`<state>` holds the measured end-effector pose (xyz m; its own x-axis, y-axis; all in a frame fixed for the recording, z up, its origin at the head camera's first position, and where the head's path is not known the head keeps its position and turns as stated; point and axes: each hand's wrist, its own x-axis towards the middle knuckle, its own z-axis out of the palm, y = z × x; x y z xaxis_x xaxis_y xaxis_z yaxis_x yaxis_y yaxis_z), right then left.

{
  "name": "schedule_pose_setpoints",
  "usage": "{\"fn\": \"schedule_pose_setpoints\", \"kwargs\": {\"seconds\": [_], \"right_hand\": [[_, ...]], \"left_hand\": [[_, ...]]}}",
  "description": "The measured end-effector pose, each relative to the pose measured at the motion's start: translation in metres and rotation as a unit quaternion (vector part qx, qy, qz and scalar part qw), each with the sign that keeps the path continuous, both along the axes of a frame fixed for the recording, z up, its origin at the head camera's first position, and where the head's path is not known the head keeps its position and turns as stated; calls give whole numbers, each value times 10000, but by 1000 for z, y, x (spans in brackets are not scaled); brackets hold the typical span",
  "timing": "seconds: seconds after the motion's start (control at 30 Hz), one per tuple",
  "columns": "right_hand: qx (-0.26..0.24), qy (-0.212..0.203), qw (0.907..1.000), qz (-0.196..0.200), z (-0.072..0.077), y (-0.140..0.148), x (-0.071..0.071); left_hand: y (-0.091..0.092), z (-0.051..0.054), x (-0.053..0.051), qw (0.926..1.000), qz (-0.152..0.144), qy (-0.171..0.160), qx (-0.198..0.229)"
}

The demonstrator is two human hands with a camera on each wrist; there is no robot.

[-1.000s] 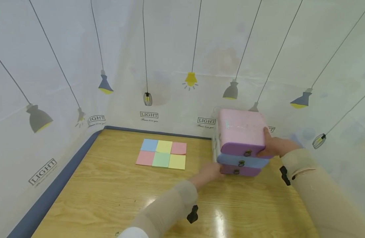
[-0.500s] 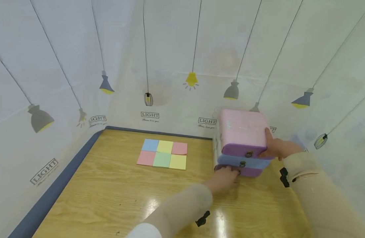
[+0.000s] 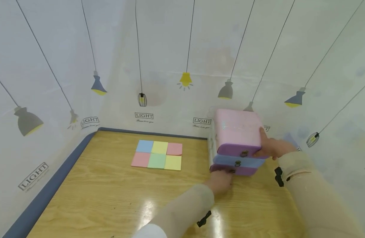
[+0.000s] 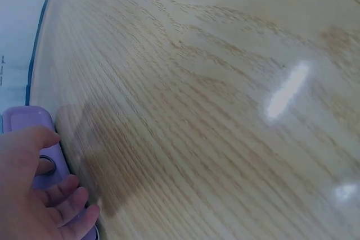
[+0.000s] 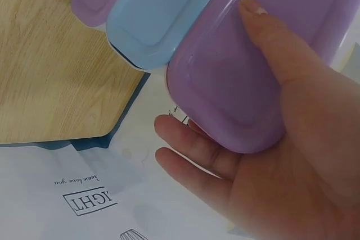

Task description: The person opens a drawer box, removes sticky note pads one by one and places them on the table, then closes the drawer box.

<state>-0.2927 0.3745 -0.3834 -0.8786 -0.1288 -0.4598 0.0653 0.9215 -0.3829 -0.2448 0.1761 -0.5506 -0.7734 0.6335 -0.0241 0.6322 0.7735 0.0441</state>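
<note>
Pink-topped, the purple-and-blue three-drawer box (image 3: 239,127) sits clamped between thumb and fingers of the right hand (image 3: 274,147). Lower, the left hand (image 3: 219,181) hooks an index finger through the bottom drawer's round metal ring (image 4: 53,163).

Diffuse light, dimmer in the wrist views; white glare streaks the glossy light-brown wooden desk (image 3: 96,191), darkened beside the left fingers (image 4: 72,206).

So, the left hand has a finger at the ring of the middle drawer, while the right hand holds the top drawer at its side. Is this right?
Not quite: the left hand has a finger at the ring of the bottom drawer, as the head view shows. The right hand does hold the top drawer at its side.
</note>
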Motion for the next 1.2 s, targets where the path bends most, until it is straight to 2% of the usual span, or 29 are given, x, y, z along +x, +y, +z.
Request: {"fn": "schedule_pose_setpoints", "kwargs": {"seconds": [0.4,0.57,0.8,1.0,1.1,1.2], "right_hand": [[78,-25,9999,-78,-1,0,1],[1,-49,10000,-80,-1,-1,3],[-27,-20,9999,-155,-3,-2,2],[137,-25,9999,-24,0,-7,3],[219,-40,9998,20,4,-9,4],[232,-68,9997,-2,7,-9,4]], "left_hand": [[9,11,5,9996,178,-142,166],[11,4,2,9994,224,-53,243],[14,-2,0,9983,429,-233,321],[13,-6,3,9988,375,-163,252],[12,-6,7,9992,237,-89,317],[13,-4,13,9993,109,-192,303]]}}
